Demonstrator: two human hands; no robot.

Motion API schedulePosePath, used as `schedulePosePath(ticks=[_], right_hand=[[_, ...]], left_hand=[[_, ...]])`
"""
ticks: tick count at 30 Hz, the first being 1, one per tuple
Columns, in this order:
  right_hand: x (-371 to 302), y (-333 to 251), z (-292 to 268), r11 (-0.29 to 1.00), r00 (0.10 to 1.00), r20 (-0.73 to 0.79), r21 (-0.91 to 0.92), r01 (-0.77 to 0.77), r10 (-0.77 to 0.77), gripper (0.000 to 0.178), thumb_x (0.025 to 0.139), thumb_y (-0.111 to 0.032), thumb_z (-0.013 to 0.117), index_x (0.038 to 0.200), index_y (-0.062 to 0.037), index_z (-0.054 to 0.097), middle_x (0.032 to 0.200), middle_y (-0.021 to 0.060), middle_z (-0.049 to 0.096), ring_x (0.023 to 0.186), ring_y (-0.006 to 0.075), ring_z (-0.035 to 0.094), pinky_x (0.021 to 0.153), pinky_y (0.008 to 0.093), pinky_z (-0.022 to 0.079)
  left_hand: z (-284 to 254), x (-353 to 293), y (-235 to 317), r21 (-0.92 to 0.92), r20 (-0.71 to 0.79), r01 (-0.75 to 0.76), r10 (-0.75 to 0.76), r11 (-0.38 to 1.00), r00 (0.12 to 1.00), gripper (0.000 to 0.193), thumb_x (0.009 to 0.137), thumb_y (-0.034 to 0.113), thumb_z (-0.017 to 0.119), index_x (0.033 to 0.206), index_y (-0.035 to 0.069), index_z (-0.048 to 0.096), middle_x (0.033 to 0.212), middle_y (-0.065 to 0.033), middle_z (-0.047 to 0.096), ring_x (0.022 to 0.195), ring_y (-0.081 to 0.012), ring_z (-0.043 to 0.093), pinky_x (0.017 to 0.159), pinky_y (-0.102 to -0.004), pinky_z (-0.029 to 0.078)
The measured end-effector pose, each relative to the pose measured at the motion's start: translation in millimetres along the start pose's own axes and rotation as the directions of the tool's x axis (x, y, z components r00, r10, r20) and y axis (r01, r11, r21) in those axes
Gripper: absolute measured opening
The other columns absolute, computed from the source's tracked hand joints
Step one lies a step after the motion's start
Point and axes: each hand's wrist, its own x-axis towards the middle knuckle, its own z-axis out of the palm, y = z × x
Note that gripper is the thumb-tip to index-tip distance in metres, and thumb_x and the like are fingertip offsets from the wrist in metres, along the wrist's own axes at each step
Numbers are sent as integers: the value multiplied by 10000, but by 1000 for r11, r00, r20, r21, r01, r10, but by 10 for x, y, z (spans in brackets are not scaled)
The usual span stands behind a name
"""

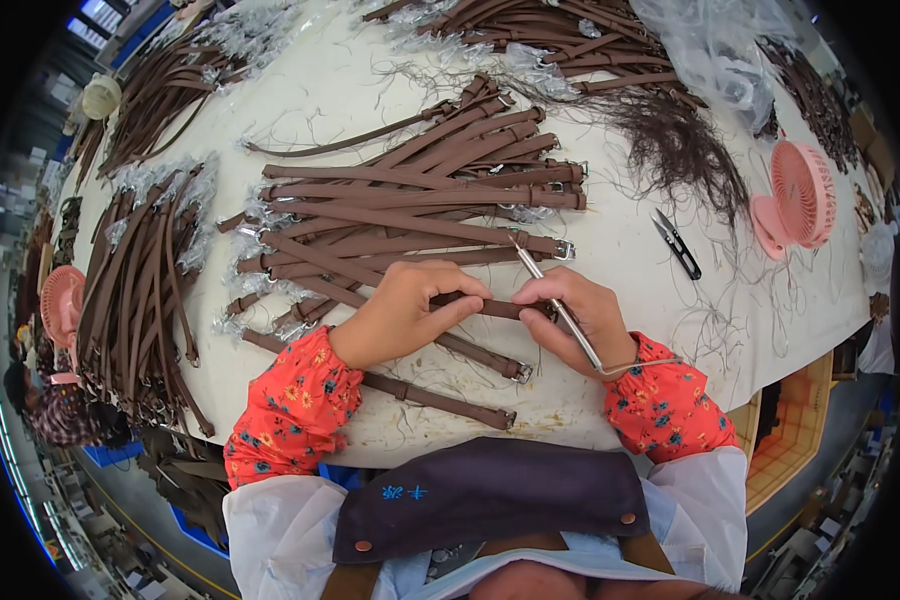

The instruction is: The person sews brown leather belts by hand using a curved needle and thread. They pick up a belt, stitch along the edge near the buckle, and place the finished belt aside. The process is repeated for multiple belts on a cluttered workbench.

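A narrow brown belt strap (500,307) is stretched between my two hands over the near part of the table. My left hand (405,305) pinches one end of it between thumb and fingers. My right hand (580,315) grips the other end and also holds a slim silver pen-shaped metal tool (582,342), slanted across the fingers; a thin wire trails from its lower end near my cuff. Just beyond my hands lies a pile of brown belts (400,215) with metal buckles, some ends in clear plastic. One more belt (440,399) lies nearer to me.
Black-handled thread snips (677,245) lie right of the pile. Past them stands a pink fan (798,195); another pink fan (62,300) is far left. More belts (135,290) are heaped left. Dark loose threads (680,150) and clear plastic (710,50) lie at back right.
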Motion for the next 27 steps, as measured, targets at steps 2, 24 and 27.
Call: schedulePosePath(ticks=[2,24,27], right_hand=[[5,-5,-3,999,1000,21,-50,22,-21,262,855,12,725,1085,-82,643,930,94,650,779,219,671,690,311,540],[-25,17,44,995,997,-3,-61,82,-83,289,822,50,713,1066,-93,653,883,88,621,741,233,640,657,323,520],[-21,7,46,996,998,5,-65,67,-66,283,819,46,715,1059,-92,653,882,84,625,747,232,650,663,322,526]], left_hand=[[-22,-18,-79,171,-8,-147,150,974,989,232,868,34,718,1100,28,706,984,-103,720,824,-292,649,763,-369,511],[223,32,36,553,-4,-310,375,773,927,189,723,28,782,873,74,678,838,-36,648,793,-242,609,669,-353,534],[256,50,5,549,-54,-299,390,781,919,200,710,14,763,860,84,650,818,-39,630,766,-245,605,674,-358,534]])
